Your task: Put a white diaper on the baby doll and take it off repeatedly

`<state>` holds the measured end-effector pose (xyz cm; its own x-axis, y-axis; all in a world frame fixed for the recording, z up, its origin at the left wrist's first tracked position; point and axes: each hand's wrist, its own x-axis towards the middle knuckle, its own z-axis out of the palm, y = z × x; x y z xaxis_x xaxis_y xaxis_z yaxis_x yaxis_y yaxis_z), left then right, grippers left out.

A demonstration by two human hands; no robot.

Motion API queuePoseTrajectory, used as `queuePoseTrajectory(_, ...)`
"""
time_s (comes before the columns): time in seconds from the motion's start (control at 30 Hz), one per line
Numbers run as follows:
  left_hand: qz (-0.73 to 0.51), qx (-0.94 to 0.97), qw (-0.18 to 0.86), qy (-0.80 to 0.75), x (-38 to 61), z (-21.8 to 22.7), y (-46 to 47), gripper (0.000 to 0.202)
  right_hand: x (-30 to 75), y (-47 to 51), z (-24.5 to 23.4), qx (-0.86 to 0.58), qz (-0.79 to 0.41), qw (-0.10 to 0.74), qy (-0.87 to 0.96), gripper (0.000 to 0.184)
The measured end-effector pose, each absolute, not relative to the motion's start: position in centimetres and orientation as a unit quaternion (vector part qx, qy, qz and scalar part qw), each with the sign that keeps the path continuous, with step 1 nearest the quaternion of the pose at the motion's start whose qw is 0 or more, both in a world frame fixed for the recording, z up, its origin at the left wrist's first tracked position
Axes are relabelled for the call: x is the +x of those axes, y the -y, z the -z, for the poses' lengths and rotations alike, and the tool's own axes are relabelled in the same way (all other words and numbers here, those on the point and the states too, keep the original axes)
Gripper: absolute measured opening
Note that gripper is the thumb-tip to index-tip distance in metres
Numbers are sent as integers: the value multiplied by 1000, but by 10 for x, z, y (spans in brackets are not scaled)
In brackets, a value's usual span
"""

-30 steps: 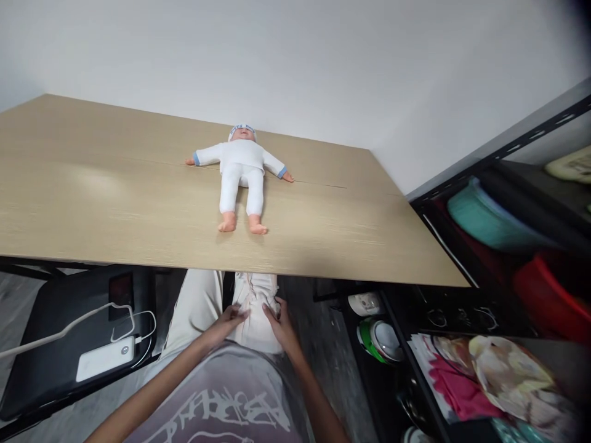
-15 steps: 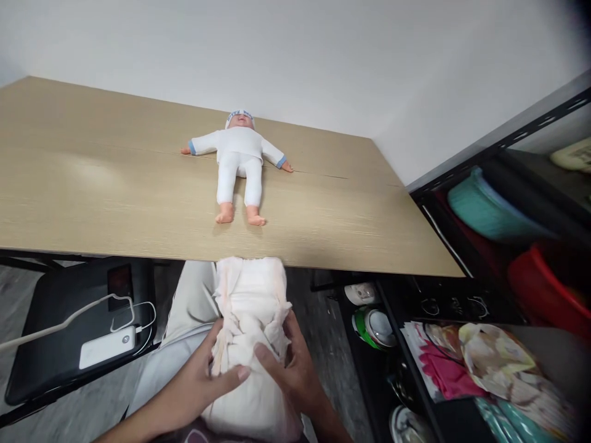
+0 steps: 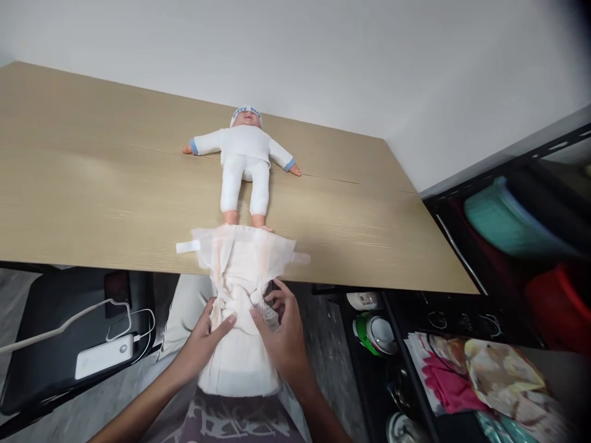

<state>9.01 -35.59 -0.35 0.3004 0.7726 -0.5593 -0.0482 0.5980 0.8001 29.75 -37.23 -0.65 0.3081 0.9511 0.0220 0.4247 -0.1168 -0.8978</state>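
Note:
A white diaper (image 3: 240,271) is spread lengthwise between my lap and the table's front edge, its tabbed far end lying on the wooden table (image 3: 92,184). My left hand (image 3: 203,341) grips its left side at the crumpled middle. My right hand (image 3: 281,332) grips the right side, thumb on top. A baby doll (image 3: 244,166) in a white suit and cap lies on its back on the table, arms out, feet almost touching the diaper's far end.
A black chair (image 3: 55,363) to my left carries a white power bank (image 3: 99,357) with a cable. At right stands a black shelf (image 3: 498,160) with teal and red containers, and cloths and round tins lie lower down. A white wall is behind the table.
Both hands lifted the folded diaper from my lap, unfolded it and pushed its far end forward onto the table edge near the doll's feet.

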Motion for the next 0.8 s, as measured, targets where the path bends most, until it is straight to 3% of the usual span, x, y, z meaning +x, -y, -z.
queuePoseTrajectory(0.2,-273,336,723,-539,85,19,360,74,291,339,-10,-612,-197,401,652,78)
queuePoseTrajectory(0.43,-109,559,606,-555,48,5,352,88,262,265,-6,-552,-159,219,788,79)
queuePoseTrajectory(0.53,-86,681,545,-480,24,-26,324,59,261,258,3,-556,-146,181,798,82)
queuePoseTrajectory(0.63,-144,752,482,-426,10,-62,277,28,262,259,6,-555,-134,172,803,82)
queuePoseTrajectory(0.73,-203,818,360,-399,15,-81,214,24,262,259,7,-554,-122,171,805,81)
queuePoseTrajectory(0.8,-218,873,238,-365,27,-79,170,33,262,259,8,-555,-116,173,805,81)
